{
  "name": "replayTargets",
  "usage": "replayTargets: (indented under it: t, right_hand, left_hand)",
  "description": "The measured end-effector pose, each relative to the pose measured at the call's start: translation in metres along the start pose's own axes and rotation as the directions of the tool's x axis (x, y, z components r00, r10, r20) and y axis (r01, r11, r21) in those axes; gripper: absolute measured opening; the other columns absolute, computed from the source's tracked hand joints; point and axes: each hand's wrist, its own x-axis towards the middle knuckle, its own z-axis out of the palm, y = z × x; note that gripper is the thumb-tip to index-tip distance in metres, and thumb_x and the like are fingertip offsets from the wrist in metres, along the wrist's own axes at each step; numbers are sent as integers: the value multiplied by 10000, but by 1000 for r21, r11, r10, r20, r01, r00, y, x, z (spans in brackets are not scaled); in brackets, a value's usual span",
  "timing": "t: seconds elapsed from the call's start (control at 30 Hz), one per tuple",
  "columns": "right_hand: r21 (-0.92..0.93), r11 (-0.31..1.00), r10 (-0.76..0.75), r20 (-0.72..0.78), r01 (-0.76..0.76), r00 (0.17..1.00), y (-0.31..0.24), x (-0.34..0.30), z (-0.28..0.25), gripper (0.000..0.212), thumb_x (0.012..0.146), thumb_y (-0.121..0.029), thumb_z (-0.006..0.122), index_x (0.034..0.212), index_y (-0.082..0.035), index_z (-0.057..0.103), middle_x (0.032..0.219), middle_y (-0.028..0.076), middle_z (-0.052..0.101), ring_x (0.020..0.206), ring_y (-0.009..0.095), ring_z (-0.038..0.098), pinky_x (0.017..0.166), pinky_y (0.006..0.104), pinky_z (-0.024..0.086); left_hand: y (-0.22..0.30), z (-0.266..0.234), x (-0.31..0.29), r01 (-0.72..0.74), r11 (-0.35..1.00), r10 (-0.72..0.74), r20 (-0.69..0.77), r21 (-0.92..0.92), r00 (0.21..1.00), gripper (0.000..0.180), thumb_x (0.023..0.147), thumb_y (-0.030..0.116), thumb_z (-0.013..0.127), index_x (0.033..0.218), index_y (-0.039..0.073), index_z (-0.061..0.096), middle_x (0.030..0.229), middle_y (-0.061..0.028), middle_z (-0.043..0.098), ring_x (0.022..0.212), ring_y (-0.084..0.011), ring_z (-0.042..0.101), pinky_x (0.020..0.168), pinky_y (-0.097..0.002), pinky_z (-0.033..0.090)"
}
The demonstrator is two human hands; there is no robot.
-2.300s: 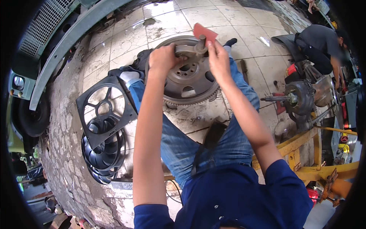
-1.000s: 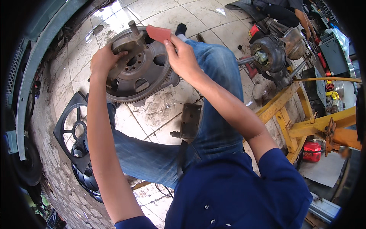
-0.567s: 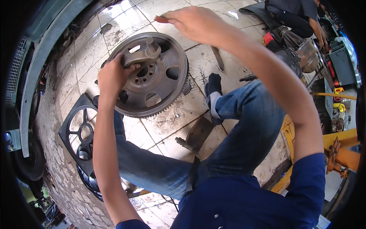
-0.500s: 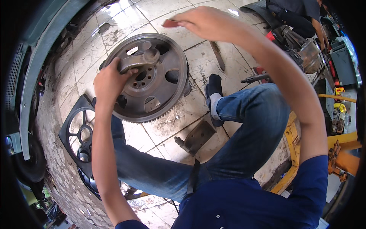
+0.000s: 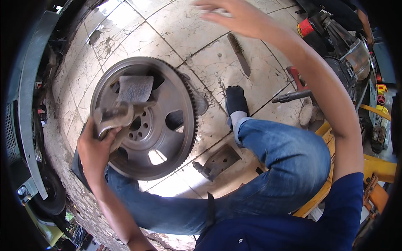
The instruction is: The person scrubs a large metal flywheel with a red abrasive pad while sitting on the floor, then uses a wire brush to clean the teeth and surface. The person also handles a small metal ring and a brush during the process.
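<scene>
Head view: left hand (image 5: 95,148) grips a metal crank piece (image 5: 115,119) over the left part of the toothed wheel (image 5: 157,138); can't tell if they touch. Wheel lies left of the socked foot (image 5: 236,100). Right hand (image 5: 234,14) far off, well apart, fingers spread, blurred, nothing seen in it. Grey sheet (image 5: 137,88) loose on the wheel's far side. My read: step is one-handed handling of the piece; next move calls for firm left grip, sheet kept clear.

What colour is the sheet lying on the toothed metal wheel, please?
The sheet is grey on top, with faint bluish markings; the head view shows it best.
</scene>
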Motion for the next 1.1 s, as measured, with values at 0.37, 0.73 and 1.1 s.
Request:
replayTargets:
  t: [0.37, 0.73, 1.1]
  right_hand:
    - [-674, 325, 929, 97, -663, 356, 328, -167, -8, 460, 933, -273, 587, 1345, -81, 516, 1362, 225, 518, 1278, 393, 488, 1035, 483, 439]
    - [-457, -39, 994, -109, -888, 12, 353, -220, 32, 871, 863, -97, 584, 1562, -281, 97, 1636, 111, -12, 1454, 350, 242, 1097, 524, 362]
    - [-443, 43, 976, -175, -896, 133, 349, -222, 54, 385, 966, -155, 464, 1351, -166, 477, 1445, 189, 369, 1239, 382, 523, 985, 490, 475]
  left_hand:
    - [-21, 7, -5, -97, 986, 100, 9, -136, 995, 351, 700, 195, 783, 933, 10, 597, 770, -118, 600, 700, -289, 596, 686, -355, 447]
    - [-35, -2, -16, 16, 995, -9, 77, -94, 997, 242, 837, 73, 704, 1025, -4, 573, 833, -81, 599, 777, -148, 584, 680, -307, 487]
    - [-16, -1, -17, 83, 994, -79, 48, -70, 996, 342, 731, 240, 663, 956, -13, 614, 772, -124, 628, 725, -207, 610, 688, -356, 479]
